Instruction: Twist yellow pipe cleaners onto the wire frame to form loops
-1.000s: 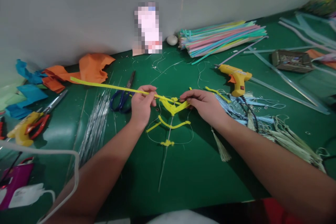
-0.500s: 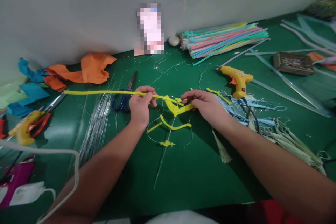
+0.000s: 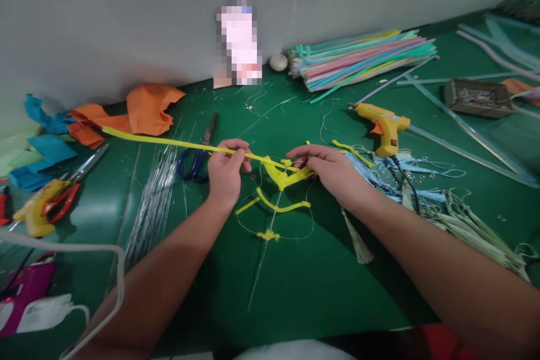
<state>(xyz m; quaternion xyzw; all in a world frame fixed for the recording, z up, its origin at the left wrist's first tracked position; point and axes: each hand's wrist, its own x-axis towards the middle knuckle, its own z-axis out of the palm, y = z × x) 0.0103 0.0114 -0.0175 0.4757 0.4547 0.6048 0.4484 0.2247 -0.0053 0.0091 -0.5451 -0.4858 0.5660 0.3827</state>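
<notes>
A long yellow pipe cleaner (image 3: 169, 143) is pinched between the thumb and fingers of my left hand (image 3: 228, 171). Its free end sticks out to the left, while the other end meets a wire frame (image 3: 274, 215) partly covered with yellow pipe cleaner. My right hand (image 3: 324, 166) grips the upper right of this frame, fingers closed at the yellow V-shaped piece (image 3: 282, 177). Lower on the frame are a curved yellow piece (image 3: 282, 207) and a small yellow knot (image 3: 268, 234), and a bare wire stem runs down from it. Blue-handled scissors (image 3: 196, 160) lie just left of my left hand.
A yellow glue gun (image 3: 386, 126) lies right, near blue tassels (image 3: 375, 174) and pale green tassels (image 3: 476, 230). Behind are bundled coloured pipe cleaners (image 3: 358, 59) and a phone (image 3: 240, 42) against the wall. Silver wires (image 3: 154, 202), orange paper (image 3: 147, 109) and another glue gun (image 3: 40, 208) lie left.
The free left end of the yellow pipe cleaner has risen, so it now slants down toward my left hand. Both hands keep their hold and have barely moved.
</notes>
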